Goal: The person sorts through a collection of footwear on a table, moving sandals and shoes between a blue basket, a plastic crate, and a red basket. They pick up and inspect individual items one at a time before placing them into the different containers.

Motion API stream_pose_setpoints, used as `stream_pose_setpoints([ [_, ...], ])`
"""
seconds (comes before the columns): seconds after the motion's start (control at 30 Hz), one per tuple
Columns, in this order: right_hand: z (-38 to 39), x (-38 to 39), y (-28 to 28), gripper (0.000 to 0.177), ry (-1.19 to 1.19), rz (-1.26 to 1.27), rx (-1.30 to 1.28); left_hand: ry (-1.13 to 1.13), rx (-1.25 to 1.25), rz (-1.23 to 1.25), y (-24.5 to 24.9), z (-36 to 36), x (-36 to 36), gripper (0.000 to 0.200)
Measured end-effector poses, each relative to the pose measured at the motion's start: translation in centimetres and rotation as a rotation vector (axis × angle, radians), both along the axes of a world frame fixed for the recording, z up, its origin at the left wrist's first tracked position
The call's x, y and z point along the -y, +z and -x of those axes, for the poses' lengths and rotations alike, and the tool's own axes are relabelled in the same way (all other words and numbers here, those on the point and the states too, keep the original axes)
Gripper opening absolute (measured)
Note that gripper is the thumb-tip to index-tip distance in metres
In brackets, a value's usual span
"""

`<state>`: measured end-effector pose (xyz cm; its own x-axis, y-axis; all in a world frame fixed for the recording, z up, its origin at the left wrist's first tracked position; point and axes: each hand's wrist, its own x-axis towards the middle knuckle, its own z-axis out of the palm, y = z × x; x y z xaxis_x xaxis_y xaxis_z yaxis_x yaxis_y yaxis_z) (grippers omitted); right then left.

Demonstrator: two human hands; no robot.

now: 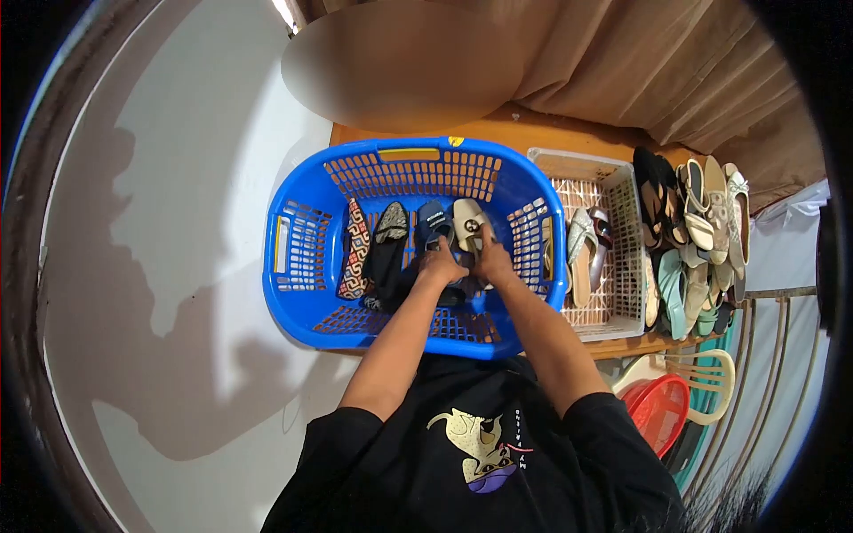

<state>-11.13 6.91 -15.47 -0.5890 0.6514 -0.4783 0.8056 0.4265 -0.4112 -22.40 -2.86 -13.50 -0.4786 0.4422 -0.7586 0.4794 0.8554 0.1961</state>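
Note:
Both my hands reach down into a large blue laundry basket (324, 339). My left hand (440, 265) is closed on the lower end of a dark navy slide sandal (433, 216). Beside it, my right hand (493, 260) grips the edge of a beige slide sandal (467, 213) with a dark round ornament on its strap. Left of these lies a black shoe with a grey patterned part (391, 222). Against the basket's left side rests an item with an orange, white and black pattern (354, 258). Dark footwear under my wrists is partly hidden.
A white plastic crate (628, 266) holding a few sandals stands right of the basket on a wooden table (524, 124). Farther right are piled sandals and flats (697, 240). A red basket (662, 413) sits on a cream plastic chair (721, 377). Brown curtain (640, 62) hangs behind.

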Motion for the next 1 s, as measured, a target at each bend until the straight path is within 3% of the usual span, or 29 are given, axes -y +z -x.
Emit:
stream_pose_setpoints([
  [0.07,0.5,0.1,1.7,0.11,-0.078,0.042,0.027,0.098,0.046,-0.082,2.3,0.5,-0.1,0.126],
  [0.13,0.4,-1.0,3.6,0.101,-0.184,0.136,-0.039,0.22,0.058,-0.216,2.6,1.8,1.0,0.113],
  [0.2,0.2,-2.6,3.8,0.08,-0.57,0.656,-0.326,0.428,0.17,-0.355,-1.8,4.4,2.1,0.09],
  [0.23,-0.6,-3.9,5.6,0.047,-0.499,1.031,-0.415,0.511,0.259,-0.438,-0.6,4.8,3.2,0.08],
  [0.27,-1.7,-4.4,7.2,0.034,-0.558,1.299,-0.428,0.594,0.348,-0.524,0.8,5.0,4.2,0.07],
  [0.37,-4.6,-3.9,12.5,0.027,-0.738,1.668,-0.7,0.852,0.676,-0.778,7.1,3.1,7.0,0.062],
  [0.4,-5.8,-4.1,13.1,0.029,-0.709,1.762,-0.744,0.934,0.861,-0.844,9.5,2.2,7.4,0.063],
  [0.47,-8.1,-4.2,14.0,0.044,-0.575,1.814,-0.869,0.976,0.932,-0.937,11.9,-0.2,7.5,0.063],
  [0.53,-10.1,-4.1,16.2,0.047,-0.562,1.784,-0.914,1.076,1.164,-1.197,12.8,-2.6,6.8,0.072],
  [0.57,-11.1,-4.2,17.2,0.05,-0.552,1.746,-0.961,0.995,1.199,-1.25,13.1,-3.7,6.3,0.058],
  [0.6,-12.1,-4.3,18.0,0.05,-0.543,1.747,-0.964,0.99,1.195,-1.256,13.1,-4.9,5.6,0.058],
  [0.67,-14.2,-4.6,18.9,0.065,-0.538,1.377,-0.985,0.925,1.188,-1.382,12.8,-7.8,3.8,0.044],
  [0.7,-15.2,-5.1,18.8,0.073,-0.535,1.36,-1.015,0.917,1.184,-1.34,12.9,-9.4,3.2,0.045],
  [0.8,-17.4,-5.3,19.3,0.071,-0.552,1.187,-1.104,0.874,1.087,-1.369,13.2,-14.5,0.6,0.049],
  [0.83,-18.1,-5.3,19.6,0.07,-0.547,1.107,-1.119,0.9,1.146,-1.344,13.7,-16.0,-0.3,0.035],
  [0.87,-18.6,-5.2,19.6,0.073,-0.551,0.99,-1.125,0.793,1.144,-1.349,12.9,-17.0,-1.0,0.04],
  [0.93,-19.9,-4.9,19.8,0.08,-0.383,0.583,-1.117,1.016,1.076,-1.283,14.4,-20.7,-3.2,0.044],
  [0.97,-20.6,-4.9,19.7,0.082,-0.368,0.497,-1.115,0.964,1.168,-1.3,14.1,-21.8,-3.8,0.046],
  [1.0,-21.3,-5.1,19.6,0.084,-0.352,0.411,-1.113,0.972,1.091,-1.345,13.6,-23.0,-4.9,0.047],
])
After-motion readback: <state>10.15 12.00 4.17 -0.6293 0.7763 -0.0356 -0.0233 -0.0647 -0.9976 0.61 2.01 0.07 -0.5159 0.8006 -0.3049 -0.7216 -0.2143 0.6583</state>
